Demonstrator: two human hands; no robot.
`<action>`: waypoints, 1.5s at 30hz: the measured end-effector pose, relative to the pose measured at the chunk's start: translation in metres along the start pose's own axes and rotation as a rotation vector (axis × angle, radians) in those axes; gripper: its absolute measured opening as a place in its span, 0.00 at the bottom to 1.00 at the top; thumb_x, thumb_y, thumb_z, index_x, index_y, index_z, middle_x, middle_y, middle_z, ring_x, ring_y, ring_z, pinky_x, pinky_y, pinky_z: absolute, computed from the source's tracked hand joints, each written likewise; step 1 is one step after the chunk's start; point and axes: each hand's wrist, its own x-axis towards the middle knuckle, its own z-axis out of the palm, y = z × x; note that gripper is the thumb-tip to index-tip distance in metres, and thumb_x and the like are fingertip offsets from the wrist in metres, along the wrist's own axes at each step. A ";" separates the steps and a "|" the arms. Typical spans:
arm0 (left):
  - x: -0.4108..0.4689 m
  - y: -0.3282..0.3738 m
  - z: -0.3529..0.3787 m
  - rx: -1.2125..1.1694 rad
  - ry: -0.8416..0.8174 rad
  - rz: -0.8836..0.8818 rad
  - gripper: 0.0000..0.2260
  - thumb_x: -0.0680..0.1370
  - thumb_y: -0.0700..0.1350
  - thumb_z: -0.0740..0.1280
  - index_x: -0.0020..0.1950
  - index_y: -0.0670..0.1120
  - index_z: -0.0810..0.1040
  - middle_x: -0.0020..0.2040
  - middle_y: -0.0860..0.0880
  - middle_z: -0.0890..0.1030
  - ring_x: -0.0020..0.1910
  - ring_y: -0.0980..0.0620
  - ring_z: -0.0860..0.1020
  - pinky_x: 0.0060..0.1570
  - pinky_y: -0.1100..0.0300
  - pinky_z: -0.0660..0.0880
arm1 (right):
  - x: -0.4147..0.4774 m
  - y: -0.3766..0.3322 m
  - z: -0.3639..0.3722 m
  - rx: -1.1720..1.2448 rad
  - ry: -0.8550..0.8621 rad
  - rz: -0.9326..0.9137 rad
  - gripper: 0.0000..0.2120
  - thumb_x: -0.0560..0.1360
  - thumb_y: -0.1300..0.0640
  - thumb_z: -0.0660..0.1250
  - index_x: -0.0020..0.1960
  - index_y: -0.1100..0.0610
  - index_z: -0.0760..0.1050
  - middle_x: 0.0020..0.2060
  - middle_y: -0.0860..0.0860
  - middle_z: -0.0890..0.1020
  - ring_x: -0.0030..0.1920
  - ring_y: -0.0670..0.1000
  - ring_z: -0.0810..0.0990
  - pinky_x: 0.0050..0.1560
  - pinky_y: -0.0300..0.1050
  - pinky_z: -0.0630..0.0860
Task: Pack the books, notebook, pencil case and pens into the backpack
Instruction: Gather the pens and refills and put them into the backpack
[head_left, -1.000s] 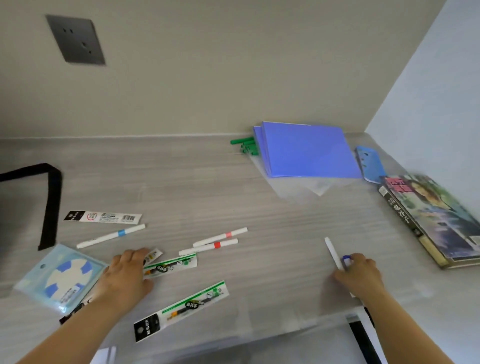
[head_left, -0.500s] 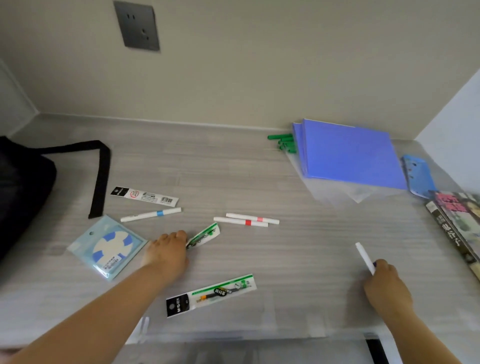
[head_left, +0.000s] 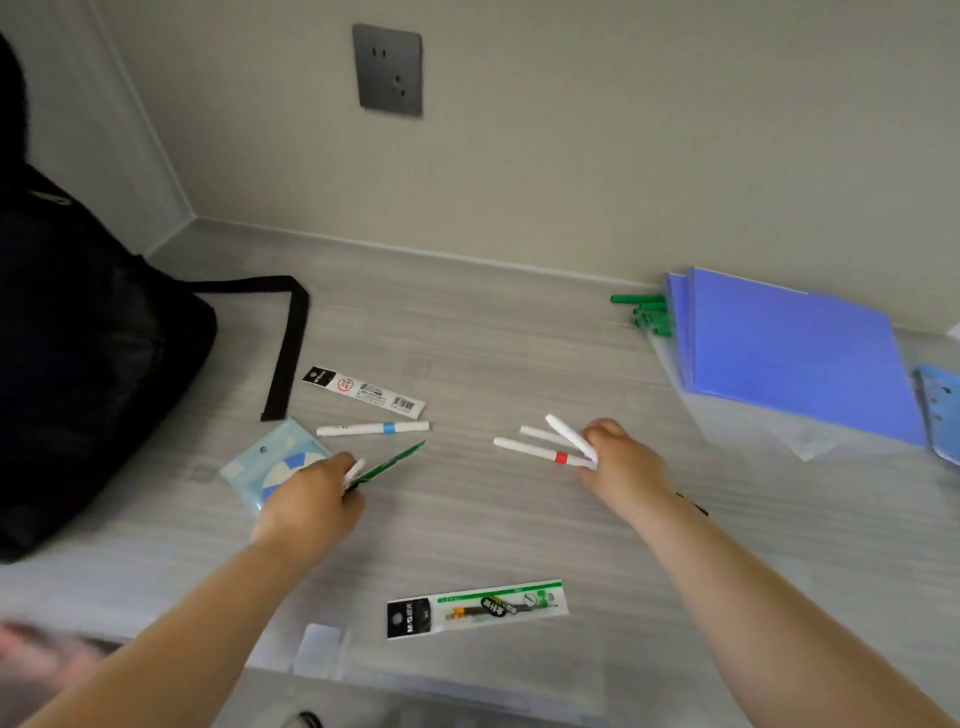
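The black backpack (head_left: 78, 364) lies at the left, its strap (head_left: 288, 343) trailing onto the grey desk (head_left: 467, 353). My left hand (head_left: 311, 499) is shut on a green pen packet (head_left: 387, 465), lifting it off the desk. My right hand (head_left: 621, 465) holds a white pen (head_left: 569, 436) and rests on two white pens with red bands (head_left: 535, 449). A white pen with a blue band (head_left: 371, 429) lies between the hands. Purple notebooks (head_left: 789, 358) are stacked at the right.
A red-labelled refill packet (head_left: 363, 391) and a light blue round-patterned packet (head_left: 270, 467) lie near the backpack. Another green pen packet (head_left: 475, 609) sits by the front edge. Green pens (head_left: 647, 312) and a blue case (head_left: 940, 410) flank the notebooks. A wall socket (head_left: 387, 70) is above.
The view has swung left, bringing the backpack in. My right hand carried its white pen left to the two red-banded pens. My left hand has raised the green packet.
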 end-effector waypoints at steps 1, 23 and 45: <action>0.001 -0.008 -0.003 -0.004 0.023 -0.010 0.04 0.75 0.41 0.61 0.48 0.44 0.73 0.51 0.38 0.81 0.50 0.40 0.78 0.44 0.57 0.73 | 0.008 -0.005 0.002 -0.024 -0.024 -0.022 0.15 0.73 0.56 0.63 0.59 0.55 0.70 0.61 0.51 0.72 0.55 0.57 0.78 0.50 0.46 0.73; 0.031 -0.057 -0.013 0.129 -0.118 -0.238 0.29 0.71 0.65 0.61 0.68 0.56 0.61 0.57 0.53 0.78 0.54 0.51 0.77 0.44 0.60 0.73 | 0.044 -0.113 0.014 -0.206 0.001 -0.318 0.10 0.74 0.58 0.60 0.54 0.57 0.72 0.30 0.53 0.69 0.52 0.57 0.75 0.47 0.44 0.64; -0.006 -0.113 -0.045 -0.265 0.169 -0.346 0.12 0.77 0.51 0.60 0.33 0.57 0.65 0.29 0.55 0.71 0.36 0.48 0.72 0.30 0.61 0.64 | 0.073 -0.209 0.038 -0.251 -0.272 -0.365 0.12 0.72 0.56 0.60 0.54 0.57 0.71 0.54 0.55 0.80 0.54 0.57 0.78 0.48 0.43 0.72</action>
